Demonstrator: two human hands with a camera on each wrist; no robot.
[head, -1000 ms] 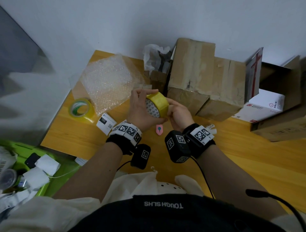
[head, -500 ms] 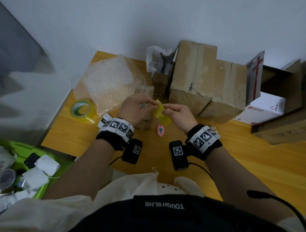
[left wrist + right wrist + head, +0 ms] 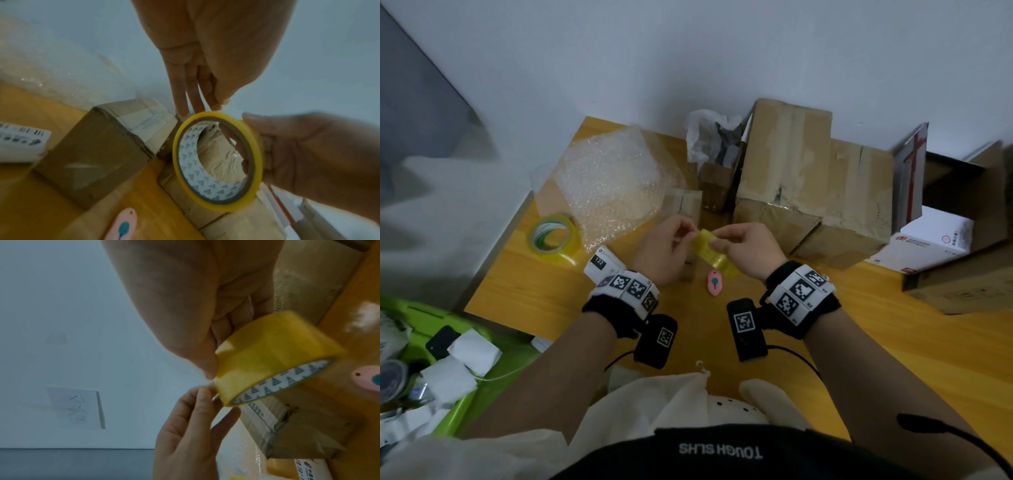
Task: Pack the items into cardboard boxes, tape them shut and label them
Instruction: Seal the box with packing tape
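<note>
My right hand (image 3: 748, 248) has its grip clenched round the yellow tape roll (image 3: 714, 253), held up above the counter (image 3: 893, 342), thumb on the outer band and fingers through the patterned core. My left hand (image 3: 666, 250) pinches at the roll's top edge with its fingertips (image 3: 213, 104); whether a loose tape end is caught in that grip I cannot tell. Directly beneath the roll, a small taped cardboard box (image 3: 98, 154) stands on the counter, with a pink oval cutter (image 3: 714, 282) just beside it on the near side. Behind, against the wall: two larger taped cardboard boxes (image 3: 808, 185), touching. To their left, a small open box with a crumpled white bag (image 3: 709, 137) in it. Left part of the counter: a sheet of bubble wrap (image 3: 609, 185), a second tape roll (image 3: 553, 236) with a green-printed core lying flat, and a white label (image 3: 602, 263) close to my left wrist.
</note>
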